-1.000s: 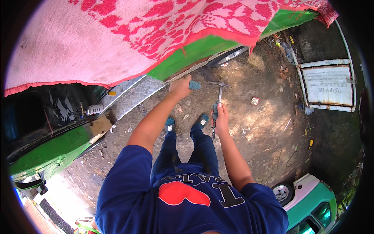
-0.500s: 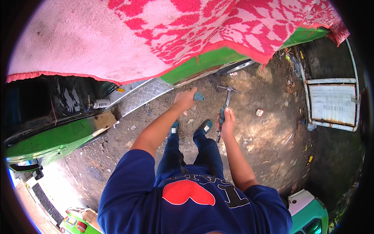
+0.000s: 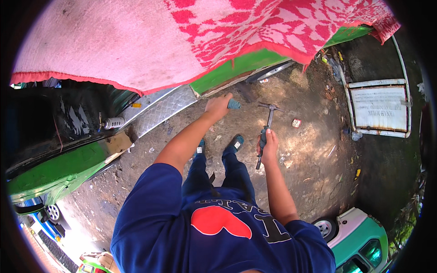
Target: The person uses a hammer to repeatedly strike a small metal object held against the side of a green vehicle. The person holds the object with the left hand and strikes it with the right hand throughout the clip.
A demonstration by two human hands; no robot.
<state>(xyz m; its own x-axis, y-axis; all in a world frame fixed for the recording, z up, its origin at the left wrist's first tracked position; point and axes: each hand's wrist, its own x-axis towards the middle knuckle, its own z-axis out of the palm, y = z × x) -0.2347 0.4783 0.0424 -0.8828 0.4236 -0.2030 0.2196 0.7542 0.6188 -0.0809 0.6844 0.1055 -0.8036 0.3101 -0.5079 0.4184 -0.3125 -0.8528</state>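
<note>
My right hand grips a hammer by its grey-green handle, with the metal head pointing away from me, above the dirt ground. A short end of the handle shows below the fist. My left hand, further forward and to the left, is closed around a short blue-grey piece whose blunt end sticks out to the right. The rest of that piece is hidden in the fist, so I cannot make out its kind. The two hands are apart, between my shoes and the green vehicle body.
A pink-and-red patterned towel drapes over the vehicle. Its metal tread plate and a spray can are at left. A framed white sign stands at right. A small box lies on the ground; a green-and-white vehicle is behind right.
The view has turned slightly, so the sign and the small box appear further left and more of the vehicle behind shows. Both hands keep their holds; the hammer leans a little more to the right.
</note>
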